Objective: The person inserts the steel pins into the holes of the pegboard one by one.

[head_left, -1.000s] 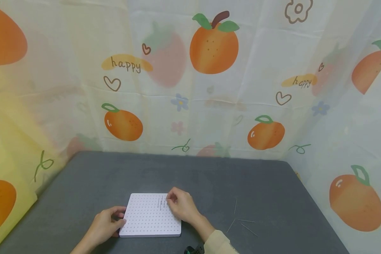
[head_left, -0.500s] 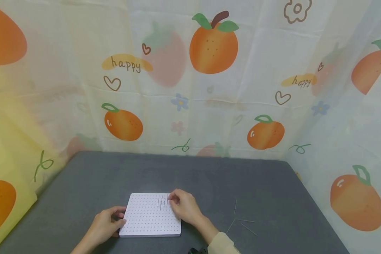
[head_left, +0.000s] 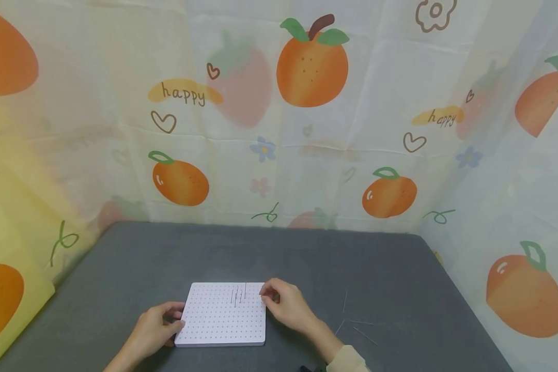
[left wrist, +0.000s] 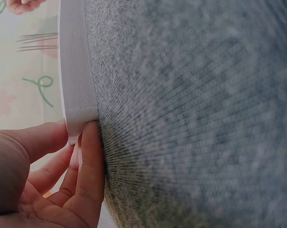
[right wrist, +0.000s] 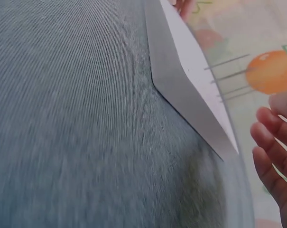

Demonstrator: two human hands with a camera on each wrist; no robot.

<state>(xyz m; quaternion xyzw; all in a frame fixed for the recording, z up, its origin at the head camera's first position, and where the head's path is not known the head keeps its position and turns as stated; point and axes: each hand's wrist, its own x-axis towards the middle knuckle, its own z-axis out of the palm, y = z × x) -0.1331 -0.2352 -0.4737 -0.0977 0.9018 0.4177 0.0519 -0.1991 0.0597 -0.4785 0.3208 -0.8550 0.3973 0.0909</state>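
A white pegboard (head_left: 218, 328) with rows of small holes lies flat on the dark table. My left hand (head_left: 152, 328) holds its left edge; in the left wrist view the thumb and fingers (left wrist: 92, 161) pinch the board's corner (left wrist: 79, 85). Several thin metal pins (head_left: 235, 297) stand upright in the board's far right part, also seen as thin pins (right wrist: 233, 74) in the right wrist view. Beside the board's right edge hovers my right hand (head_left: 288, 306), its fingers loosely bent. Nothing shows between those fingers (right wrist: 271, 137) in the right wrist view.
Several loose pins (head_left: 365, 336) lie on the dark grey table (head_left: 423, 289) right of the right hand. A fruit-printed cloth (head_left: 242, 175) hangs behind and at both sides. Part of a black object (head_left: 307, 369) shows at the bottom edge, by the right sleeve (head_left: 347, 359).
My right hand has let go of a pin, which now stands in the board, and has drawn away to the right. My left hand stays on the board's edge.
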